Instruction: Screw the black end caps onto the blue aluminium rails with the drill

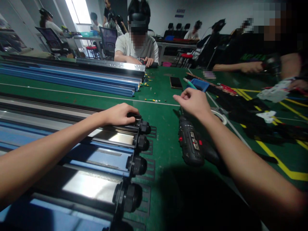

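My left hand [121,114] is bent over the end of the farthest long metal profile [83,120] in the near row, thumb on the close side, other fingers partly hidden. Beside it a black cable gland [145,127] sticks out of the end plate. My right hand [196,102] hovers above the front of a black cordless drill [190,139], its fingers curled and thumb side pointing left. What it pinches, if anything, is too small to make out. A teal stick-like tool [190,83] shows just behind that hand; whether they touch I cannot tell.
More blue profiles [72,75] lie across the green table, with yellow-green wires at their ends. A phone [176,82], a blue tray [201,85], a tape roll [220,117] and black cables [240,110] lie beyond. A person works opposite; another is at right.
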A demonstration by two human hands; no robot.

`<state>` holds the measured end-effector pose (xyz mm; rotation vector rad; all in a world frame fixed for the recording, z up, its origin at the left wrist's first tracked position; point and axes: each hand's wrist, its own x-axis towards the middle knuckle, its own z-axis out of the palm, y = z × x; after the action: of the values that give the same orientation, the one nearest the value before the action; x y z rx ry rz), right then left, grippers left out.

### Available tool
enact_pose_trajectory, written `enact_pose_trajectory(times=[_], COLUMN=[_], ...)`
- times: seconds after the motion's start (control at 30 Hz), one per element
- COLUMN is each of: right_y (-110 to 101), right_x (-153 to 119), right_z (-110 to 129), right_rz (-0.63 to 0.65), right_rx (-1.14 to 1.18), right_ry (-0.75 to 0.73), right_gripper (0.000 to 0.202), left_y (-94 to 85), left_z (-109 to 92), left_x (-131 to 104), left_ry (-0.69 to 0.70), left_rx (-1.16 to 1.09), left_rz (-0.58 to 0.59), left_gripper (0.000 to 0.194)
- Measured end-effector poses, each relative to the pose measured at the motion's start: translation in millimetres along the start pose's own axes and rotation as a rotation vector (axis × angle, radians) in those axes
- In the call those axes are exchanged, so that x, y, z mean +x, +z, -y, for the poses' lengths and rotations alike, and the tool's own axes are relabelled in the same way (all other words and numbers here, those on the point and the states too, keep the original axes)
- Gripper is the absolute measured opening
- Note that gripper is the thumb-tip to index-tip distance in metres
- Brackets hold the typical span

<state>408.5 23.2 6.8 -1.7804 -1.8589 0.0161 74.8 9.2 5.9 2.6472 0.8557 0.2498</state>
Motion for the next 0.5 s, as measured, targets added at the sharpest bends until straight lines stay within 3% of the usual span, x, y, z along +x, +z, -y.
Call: enact_pose_trajectory(times=[0.1,0.17,0.3,0.5], right_y=[7,14,22,16], right_x=[-25,-40,-53,-50], right_z=[45,68,83,72], right_rz=[0.310,0.514,0.679,0.815], right_rx=[0.277,0.359,0.324,0.387], right_ry=[-0.431,-0.561,-0.561,-0.438], right_gripper=[0.031,0.037,0.047,0.048], left_y=[0.9,1.7,3.2,3.3], left_z=[2,4,6,6], left_x=[0,0,1,0], left_ry=[-0.010,-0.023,-0.027,-0.035], left_rx=[0.034,0.070,0.109,0.128], left_rz=[0.016,0.017,0.010,0.005], left_gripper=[0.024,0.020,0.018,0.019])
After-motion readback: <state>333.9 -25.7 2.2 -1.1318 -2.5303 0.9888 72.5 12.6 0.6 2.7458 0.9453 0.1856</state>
